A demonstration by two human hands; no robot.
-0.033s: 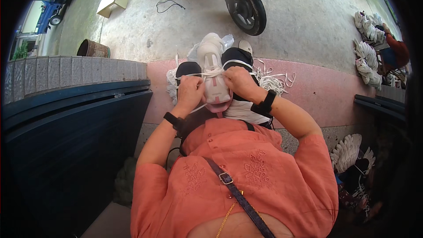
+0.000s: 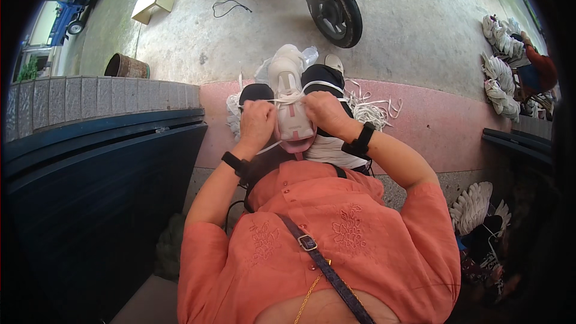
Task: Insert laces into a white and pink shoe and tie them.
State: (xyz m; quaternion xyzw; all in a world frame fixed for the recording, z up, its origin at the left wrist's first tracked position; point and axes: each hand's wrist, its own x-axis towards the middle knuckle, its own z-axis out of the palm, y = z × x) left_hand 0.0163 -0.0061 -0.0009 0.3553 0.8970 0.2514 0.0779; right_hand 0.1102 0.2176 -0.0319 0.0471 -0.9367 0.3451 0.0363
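Observation:
A white sneaker with pink trim [image 2: 295, 121] rests between my knees, its pink heel end nearest me. Across it runs a white shoelace [image 2: 284, 100], stretched between my hands. My left hand [image 2: 258, 123] is closed on one part of the lace beside the shoe's left edge. On the other side, my right hand [image 2: 327, 113] pinches the lace close to the eyelets; its fingertips are partly hidden. Another strand of lace hangs near my left wrist. A bundle of white laces [image 2: 336, 151] lies by my right thigh.
Loose white laces [image 2: 373, 111] are heaped beside my right knee. Ahead stands a red scooter [image 2: 333, 9]. Dark blue panels [image 2: 102, 204] flank my left side, below a tiled ledge [image 2: 102, 105]. At the right, another person [image 2: 540, 69] sits near piles of white shoes [image 2: 501, 81].
My left hand has shifted slightly, its fingers curling in more. The right hand and the shoe stay almost where they were.

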